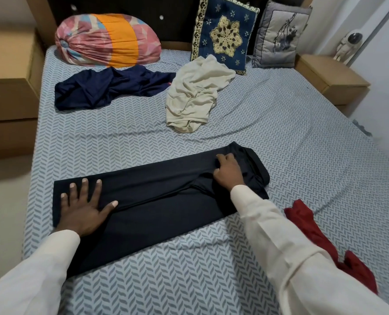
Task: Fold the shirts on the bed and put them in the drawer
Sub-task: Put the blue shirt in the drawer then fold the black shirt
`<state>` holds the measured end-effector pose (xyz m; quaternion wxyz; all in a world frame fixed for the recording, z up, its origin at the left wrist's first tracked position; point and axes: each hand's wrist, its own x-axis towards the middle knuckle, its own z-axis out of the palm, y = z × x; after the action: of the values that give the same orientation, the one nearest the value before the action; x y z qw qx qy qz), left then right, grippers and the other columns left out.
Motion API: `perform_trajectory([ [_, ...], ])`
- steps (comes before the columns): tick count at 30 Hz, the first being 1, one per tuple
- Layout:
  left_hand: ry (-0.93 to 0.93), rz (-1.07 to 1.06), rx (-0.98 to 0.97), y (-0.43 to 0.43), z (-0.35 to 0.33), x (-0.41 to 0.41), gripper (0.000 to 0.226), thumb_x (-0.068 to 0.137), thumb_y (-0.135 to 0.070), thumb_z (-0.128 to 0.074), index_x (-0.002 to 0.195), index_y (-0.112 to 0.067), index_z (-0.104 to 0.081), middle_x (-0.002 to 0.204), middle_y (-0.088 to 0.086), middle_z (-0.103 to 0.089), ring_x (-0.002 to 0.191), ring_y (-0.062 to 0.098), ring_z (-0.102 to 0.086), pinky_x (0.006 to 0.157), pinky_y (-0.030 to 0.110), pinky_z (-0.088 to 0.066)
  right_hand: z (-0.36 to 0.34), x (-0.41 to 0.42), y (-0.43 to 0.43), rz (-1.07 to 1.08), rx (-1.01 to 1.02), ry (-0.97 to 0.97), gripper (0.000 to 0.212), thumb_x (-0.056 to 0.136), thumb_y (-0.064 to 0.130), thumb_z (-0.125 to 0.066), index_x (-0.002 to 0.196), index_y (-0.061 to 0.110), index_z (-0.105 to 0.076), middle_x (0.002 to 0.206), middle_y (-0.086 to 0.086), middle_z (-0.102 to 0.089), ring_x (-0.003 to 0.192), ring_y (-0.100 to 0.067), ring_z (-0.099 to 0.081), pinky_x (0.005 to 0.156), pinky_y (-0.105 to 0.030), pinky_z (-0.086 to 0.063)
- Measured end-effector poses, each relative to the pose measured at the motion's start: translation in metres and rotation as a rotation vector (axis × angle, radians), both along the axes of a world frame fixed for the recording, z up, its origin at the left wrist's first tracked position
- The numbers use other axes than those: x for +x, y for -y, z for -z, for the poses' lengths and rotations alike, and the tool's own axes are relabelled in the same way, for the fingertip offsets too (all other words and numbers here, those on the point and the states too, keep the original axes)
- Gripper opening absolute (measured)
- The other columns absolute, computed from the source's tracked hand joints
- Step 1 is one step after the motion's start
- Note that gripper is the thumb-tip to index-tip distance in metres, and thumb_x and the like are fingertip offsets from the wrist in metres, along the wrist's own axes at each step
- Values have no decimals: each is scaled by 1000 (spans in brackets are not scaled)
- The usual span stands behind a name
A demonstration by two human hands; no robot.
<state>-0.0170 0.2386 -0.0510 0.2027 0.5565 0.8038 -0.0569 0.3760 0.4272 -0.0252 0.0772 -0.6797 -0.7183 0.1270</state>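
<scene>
A black shirt (157, 196) lies folded into a long strip across the near part of the bed (280, 133). My left hand (84, 208) presses flat on its left end with fingers spread. My right hand (228, 172) pinches a fold of the cloth near the right end, fingers curled. A crumpled navy shirt (107, 89) and a crumpled beige shirt (195, 94) lie farther up the bed. A red shirt (314, 235) lies bunched at the right, partly under my right sleeve.
A pink and orange bolster (107, 39), a blue embroidered cushion (225, 32) and a grey cushion (280, 35) rest against the headboard. Wooden bedside units stand at the left (9, 92) and right (332, 76). A white figurine (348, 44) stands by the right wall.
</scene>
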Motion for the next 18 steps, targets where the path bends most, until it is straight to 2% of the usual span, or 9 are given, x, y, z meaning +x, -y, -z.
perform_trajectory([
  [3, -1, -1, 17, 2, 1, 0, 111, 60, -92, 7, 155, -35, 11, 164, 5, 17, 150, 30, 20, 118, 48, 15, 15, 7, 9, 90, -24, -46, 58, 80, 16, -57, 137, 9, -50, 127, -17, -43, 116, -39, -49, 103, -43, -41],
  [7, -20, -2, 35, 2, 4, 0, 111, 61, -92, 10, 156, -35, 9, 164, 5, 16, 150, 31, 18, 118, 48, 13, 10, 13, -6, 174, -36, -118, 57, 84, 21, -53, 140, 11, -47, 134, -14, -39, 118, -37, -49, 106, -41, -40],
  [10, -35, 0, 48, 3, 8, 1, 109, 63, -92, 11, 156, -35, 10, 164, 5, 18, 150, 30, 19, 118, 48, 14, 4, 21, -25, 178, -102, 0, 57, 87, 28, -50, 141, 11, -43, 145, -15, -34, 125, -42, -43, 106, -43, -38],
  [12, -41, -3, 59, 2, 9, 1, 108, 64, -91, 10, 156, -35, 10, 164, 5, 17, 150, 30, 18, 118, 48, 14, -1, 25, -37, 187, -183, 76, 68, 87, 32, -52, 149, 13, -34, 153, -15, -25, 132, -43, -39, 108, -45, -38],
  [15, -40, -15, 66, 2, 10, 3, 108, 64, -91, 9, 156, -34, 9, 164, 5, 17, 150, 30, 19, 117, 47, 15, -1, 24, -44, 199, -262, 123, 80, 87, 37, -53, 156, 15, -21, 161, -13, -13, 138, -42, -33, 111, -46, -37],
  [18, -28, -20, 51, 0, 9, 3, 109, 62, -92, 10, 155, -35, 12, 164, 5, 19, 149, 30, 21, 117, 47, 17, 2, 22, -45, 228, -289, 116, 83, 88, 39, -52, 158, 16, -15, 163, -11, -10, 141, -41, -29, 114, -46, -32],
])
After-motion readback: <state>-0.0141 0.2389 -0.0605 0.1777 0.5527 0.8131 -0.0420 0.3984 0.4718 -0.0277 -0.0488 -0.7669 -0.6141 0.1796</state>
